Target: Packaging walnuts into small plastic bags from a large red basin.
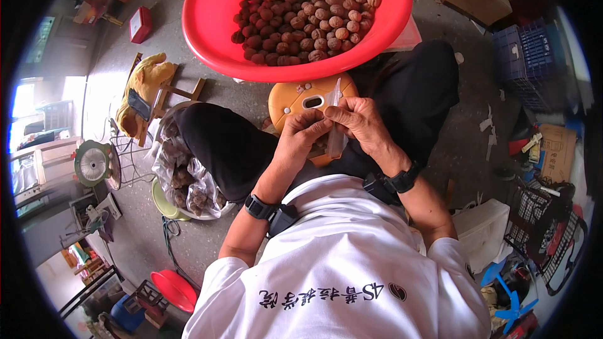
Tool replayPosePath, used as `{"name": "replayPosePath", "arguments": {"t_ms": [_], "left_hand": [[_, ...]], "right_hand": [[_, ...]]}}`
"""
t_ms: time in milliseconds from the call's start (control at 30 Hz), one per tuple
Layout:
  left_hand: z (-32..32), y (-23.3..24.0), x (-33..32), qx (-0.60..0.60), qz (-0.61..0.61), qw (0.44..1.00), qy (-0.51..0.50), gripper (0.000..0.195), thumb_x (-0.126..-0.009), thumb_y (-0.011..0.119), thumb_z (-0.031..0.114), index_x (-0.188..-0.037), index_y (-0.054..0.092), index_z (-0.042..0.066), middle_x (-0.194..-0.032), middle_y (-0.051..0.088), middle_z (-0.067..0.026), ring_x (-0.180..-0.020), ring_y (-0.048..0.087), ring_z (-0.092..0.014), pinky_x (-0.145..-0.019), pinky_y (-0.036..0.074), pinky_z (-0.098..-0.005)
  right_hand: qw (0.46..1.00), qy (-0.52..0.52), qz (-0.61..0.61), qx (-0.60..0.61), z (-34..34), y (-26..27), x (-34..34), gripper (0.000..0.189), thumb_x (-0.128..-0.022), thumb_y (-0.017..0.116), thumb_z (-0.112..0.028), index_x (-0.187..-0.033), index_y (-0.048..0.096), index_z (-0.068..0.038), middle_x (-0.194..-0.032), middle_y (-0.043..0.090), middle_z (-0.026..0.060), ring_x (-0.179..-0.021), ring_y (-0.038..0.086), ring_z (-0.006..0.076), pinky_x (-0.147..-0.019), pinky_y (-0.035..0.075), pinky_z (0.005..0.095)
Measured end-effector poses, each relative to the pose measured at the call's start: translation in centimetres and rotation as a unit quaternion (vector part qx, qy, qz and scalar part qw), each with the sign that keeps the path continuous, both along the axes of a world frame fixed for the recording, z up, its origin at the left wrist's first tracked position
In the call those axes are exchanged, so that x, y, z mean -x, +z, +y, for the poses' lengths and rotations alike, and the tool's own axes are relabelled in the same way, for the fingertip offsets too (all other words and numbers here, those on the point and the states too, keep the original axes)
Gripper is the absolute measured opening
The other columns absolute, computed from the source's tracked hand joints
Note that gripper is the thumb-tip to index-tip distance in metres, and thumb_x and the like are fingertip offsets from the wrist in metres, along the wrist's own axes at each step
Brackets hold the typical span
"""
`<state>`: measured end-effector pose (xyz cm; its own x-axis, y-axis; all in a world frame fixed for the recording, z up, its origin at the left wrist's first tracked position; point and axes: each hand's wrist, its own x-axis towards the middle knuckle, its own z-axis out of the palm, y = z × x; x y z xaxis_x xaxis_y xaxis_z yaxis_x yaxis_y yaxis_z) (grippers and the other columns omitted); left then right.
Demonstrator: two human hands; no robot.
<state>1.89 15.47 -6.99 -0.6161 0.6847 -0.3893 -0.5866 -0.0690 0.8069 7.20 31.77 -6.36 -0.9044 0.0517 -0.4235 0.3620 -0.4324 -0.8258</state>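
Both my hands meet over an orange plastic stool [278, 99] between my knees. My left hand [301, 134] and my right hand [360, 120] pinch a clear plastic bag [336, 139] with thumbs and fingertips. The bag hangs narrow and upright; whether anything is in it I cannot tell. Some brown things behind the bag are partly hidden by my fingers. Just beyond the stool stands a large red plastic basin [207, 33], holding many walnuts [308, 14]. A black wrist device is strapped on each forearm.
Filled clear bags [195, 188] of brown nuts lie in a tub beside my left knee. A small wooden stool [176, 92] bears a yellow cloth and a phone [139, 103]. A fan [93, 164] stands at left. Blue crates [530, 63] and a white foam box [483, 230] are at right.
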Motion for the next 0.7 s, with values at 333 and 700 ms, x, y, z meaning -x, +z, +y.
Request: {"name": "replayPosePath", "arguments": {"t_ms": [333, 700], "left_hand": [[0.8, -1.4, 0.4, -0.076, -0.164, 0.982, 0.058, 0.009, -0.086, 0.059, 0.011, -0.081, 0.059, 0.003, -0.074, 0.062, -0.0066, -0.063, 0.062, -0.016, -0.058, 0.051, -0.027], [-0.4, -1.0, 1.2, 0.025, 0.07, 0.985, 0.156, 0.014, -0.092, 0.051, 0.015, -0.083, 0.054, 0.005, -0.074, 0.059, -0.0016, -0.062, 0.05, -0.005, -0.057, 0.04, -0.0189]], "right_hand": [[1.0, 0.012, 0.013, 0.003, -0.2, -0.6, 0.0, 0.037, -0.074, 0.077, -0.038, -0.067, 0.055, -0.01, -0.055, 0.047, -0.0055, -0.046, 0.038, 0.0013, -0.042, 0.027, 0.0171], [0.994, 0.017, -0.011, -0.11, 0.5, -0.4, -0.6, 0.025, -0.082, 0.066, -0.027, -0.069, 0.061, -0.007, -0.057, 0.052, -0.0046, -0.049, 0.042, 0.0014, -0.045, 0.033, 0.0181]]}}
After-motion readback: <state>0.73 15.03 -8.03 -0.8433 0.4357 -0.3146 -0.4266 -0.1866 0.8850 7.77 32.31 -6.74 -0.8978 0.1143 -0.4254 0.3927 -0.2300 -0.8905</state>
